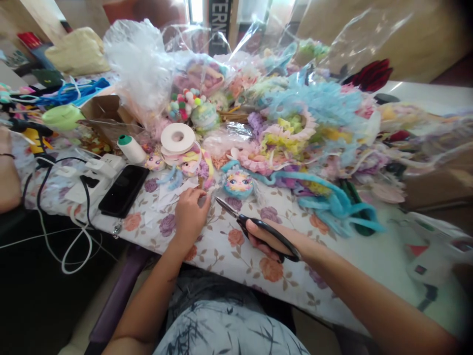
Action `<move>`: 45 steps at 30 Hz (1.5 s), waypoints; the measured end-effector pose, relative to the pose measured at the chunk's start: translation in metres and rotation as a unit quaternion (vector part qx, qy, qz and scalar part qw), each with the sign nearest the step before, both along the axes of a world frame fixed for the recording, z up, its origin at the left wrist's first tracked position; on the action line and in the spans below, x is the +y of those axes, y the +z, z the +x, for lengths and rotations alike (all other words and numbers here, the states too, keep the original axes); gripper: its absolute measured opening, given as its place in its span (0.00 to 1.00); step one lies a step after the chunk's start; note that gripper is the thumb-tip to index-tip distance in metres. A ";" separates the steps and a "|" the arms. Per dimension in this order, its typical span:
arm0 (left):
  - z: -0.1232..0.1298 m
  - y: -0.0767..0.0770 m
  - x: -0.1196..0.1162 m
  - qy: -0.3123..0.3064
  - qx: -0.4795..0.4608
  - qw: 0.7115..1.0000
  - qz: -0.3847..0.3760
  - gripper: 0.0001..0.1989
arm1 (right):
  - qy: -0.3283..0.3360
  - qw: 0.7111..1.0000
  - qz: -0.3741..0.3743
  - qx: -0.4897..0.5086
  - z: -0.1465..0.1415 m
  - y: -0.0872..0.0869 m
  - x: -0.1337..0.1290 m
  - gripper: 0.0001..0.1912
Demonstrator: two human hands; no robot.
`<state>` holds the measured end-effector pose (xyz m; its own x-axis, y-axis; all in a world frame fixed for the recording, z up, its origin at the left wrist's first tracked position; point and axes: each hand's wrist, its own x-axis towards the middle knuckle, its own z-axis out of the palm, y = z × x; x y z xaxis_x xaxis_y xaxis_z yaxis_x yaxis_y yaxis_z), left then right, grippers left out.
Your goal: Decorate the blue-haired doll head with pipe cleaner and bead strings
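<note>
A pair of black-handled scissors (254, 228) is being gripped in the right hand (271, 241), the fingers being clenched around the handles while the blades are being pointed toward the left hand (189, 213). The left hand is being rested on the flowered worktop (236, 256), just beside the scissor tips, with its fingers being pinched together on something too small to be told. Just beyond the scissor tips, a small round doll face with blue hair (238, 182) is being left lying on the worktop, apart from both hands. Behind the left hand, a white ribbon roll (178, 138) is being kept on top of other doll faces. To the left of the left hand, a black phone (123, 191) is being left flat beside a white power strip (99, 170). Behind the doll face, a heap of pastel frilled trims (291, 133) is being piled under clear plastic.
</note>
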<state>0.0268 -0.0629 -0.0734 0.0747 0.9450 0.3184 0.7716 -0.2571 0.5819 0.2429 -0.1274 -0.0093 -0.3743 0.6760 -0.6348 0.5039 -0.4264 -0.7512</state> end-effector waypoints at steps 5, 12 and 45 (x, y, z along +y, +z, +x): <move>0.000 -0.004 0.000 -0.008 0.021 1.000 -0.001 0.05 | 0.000 1.000 -0.011 0.001 -0.012 -0.002 0.014 0.34; -0.002 -0.005 0.000 -0.016 0.003 1.000 -0.004 0.06 | 0.002 1.000 -0.017 -0.004 -0.013 -0.003 0.020 0.32; -0.003 -0.003 -0.001 -0.040 -0.032 0.999 -0.012 0.05 | -0.028 0.997 -0.067 0.004 -0.020 0.001 0.027 0.34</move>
<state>0.0233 -0.0641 -0.0763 0.1300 0.9445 0.3017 0.7100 -0.3011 0.6366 0.2225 -0.1004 -0.0085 -0.3440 0.6058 -0.7174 0.4700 -0.5503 -0.6901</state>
